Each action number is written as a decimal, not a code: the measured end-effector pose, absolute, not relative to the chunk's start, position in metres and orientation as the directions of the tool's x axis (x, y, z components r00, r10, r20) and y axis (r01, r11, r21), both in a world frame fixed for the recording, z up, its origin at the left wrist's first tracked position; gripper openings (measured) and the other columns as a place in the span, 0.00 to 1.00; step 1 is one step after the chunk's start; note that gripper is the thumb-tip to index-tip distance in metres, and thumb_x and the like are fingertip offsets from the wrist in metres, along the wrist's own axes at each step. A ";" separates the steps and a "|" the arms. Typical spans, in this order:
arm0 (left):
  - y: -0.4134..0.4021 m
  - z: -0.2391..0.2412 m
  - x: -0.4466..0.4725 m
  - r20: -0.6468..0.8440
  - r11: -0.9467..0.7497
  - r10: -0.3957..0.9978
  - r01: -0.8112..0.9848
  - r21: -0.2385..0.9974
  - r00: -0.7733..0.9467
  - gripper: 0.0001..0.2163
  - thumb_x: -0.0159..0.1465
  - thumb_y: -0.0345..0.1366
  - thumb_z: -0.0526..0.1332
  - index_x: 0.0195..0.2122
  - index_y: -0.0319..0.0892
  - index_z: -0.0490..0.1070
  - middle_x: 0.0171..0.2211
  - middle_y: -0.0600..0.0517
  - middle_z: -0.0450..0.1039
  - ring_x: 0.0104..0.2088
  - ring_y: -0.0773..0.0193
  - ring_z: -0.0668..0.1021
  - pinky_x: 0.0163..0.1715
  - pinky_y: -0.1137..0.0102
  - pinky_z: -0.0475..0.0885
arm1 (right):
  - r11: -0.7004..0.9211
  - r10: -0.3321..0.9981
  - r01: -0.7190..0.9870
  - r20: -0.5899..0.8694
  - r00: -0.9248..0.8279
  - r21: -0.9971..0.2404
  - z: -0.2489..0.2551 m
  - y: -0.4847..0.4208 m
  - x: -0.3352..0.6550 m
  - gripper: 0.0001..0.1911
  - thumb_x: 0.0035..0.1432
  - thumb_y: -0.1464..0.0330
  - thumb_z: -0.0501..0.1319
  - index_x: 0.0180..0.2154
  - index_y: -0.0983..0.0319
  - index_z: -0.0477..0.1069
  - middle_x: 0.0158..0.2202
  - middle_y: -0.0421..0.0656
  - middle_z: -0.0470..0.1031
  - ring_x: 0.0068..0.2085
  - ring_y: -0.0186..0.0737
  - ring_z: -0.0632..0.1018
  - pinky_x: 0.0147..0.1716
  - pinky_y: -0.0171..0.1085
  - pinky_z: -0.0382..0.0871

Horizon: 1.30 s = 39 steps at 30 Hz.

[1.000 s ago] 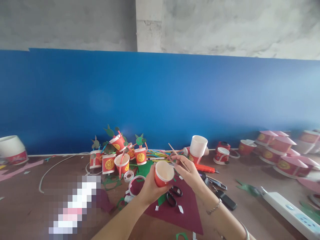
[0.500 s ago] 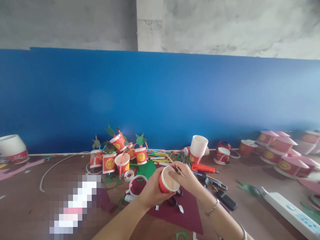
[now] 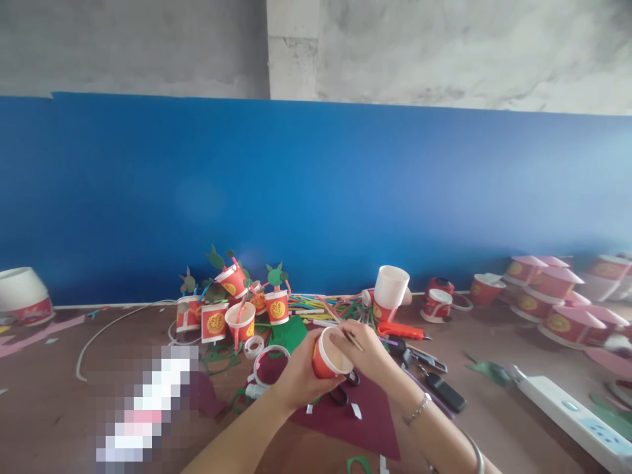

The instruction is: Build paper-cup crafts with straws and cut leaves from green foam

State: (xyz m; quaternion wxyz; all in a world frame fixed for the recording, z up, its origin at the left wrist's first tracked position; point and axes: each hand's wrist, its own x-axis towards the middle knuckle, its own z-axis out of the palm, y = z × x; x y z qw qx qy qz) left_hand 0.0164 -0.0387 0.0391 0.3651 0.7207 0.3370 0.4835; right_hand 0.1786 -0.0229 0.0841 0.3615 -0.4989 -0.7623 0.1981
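My left hand [image 3: 296, 375] is wrapped round a small red paper cup [image 3: 326, 355] with a white inside, its mouth tilted toward me and to the right. My right hand [image 3: 368, 352] pinches a thin wooden stick [image 3: 353, 338] whose end lies at the cup's rim. Both hands hover above a dark red paper sheet [image 3: 365, 421] and black scissors [image 3: 343, 394] on the brown table.
Decorated red cups with green leaves [image 3: 232, 303] stand behind the hands, next to coloured straws [image 3: 316, 305], tape rolls [image 3: 254, 346], a white cup stack [image 3: 390, 293] and an orange cutter [image 3: 402, 330]. Pink-lidded bowls [image 3: 557, 296] and a white power strip [image 3: 573, 415] lie right. A blue board backs the table.
The cup has tipped so its mouth faces right, and my right hand has come down from above, bringing the stick to the cup's rim.
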 end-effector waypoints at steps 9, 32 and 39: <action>-0.027 0.039 0.017 0.395 -0.399 0.917 0.142 0.906 0.057 0.23 0.51 0.33 0.67 0.46 0.42 0.60 0.40 0.50 0.72 0.38 0.61 0.75 0.40 0.66 0.70 | 0.559 0.826 0.513 0.495 -0.270 -0.652 0.097 -0.034 0.174 0.05 0.56 0.70 0.57 0.32 0.61 0.71 0.29 0.40 0.68 0.30 0.36 0.71 0.32 0.35 0.66; -0.029 0.039 0.017 0.391 -0.396 0.918 0.210 0.894 0.065 0.24 0.51 0.30 0.64 0.49 0.43 0.59 0.40 0.49 0.73 0.38 0.60 0.75 0.38 0.66 0.70 | 0.570 0.822 0.615 0.396 -0.410 -0.545 0.100 -0.041 0.171 0.03 0.56 0.73 0.57 0.30 0.62 0.69 0.30 0.41 0.66 0.32 0.38 0.70 0.32 0.35 0.63; -0.029 0.038 0.017 0.379 -0.382 0.924 0.214 0.899 0.057 0.24 0.50 0.31 0.64 0.49 0.42 0.60 0.41 0.49 0.73 0.38 0.60 0.75 0.38 0.66 0.70 | 0.558 0.830 0.606 0.376 -0.412 -0.568 0.096 -0.039 0.171 0.03 0.57 0.72 0.57 0.31 0.62 0.68 0.32 0.42 0.66 0.34 0.38 0.70 0.34 0.36 0.63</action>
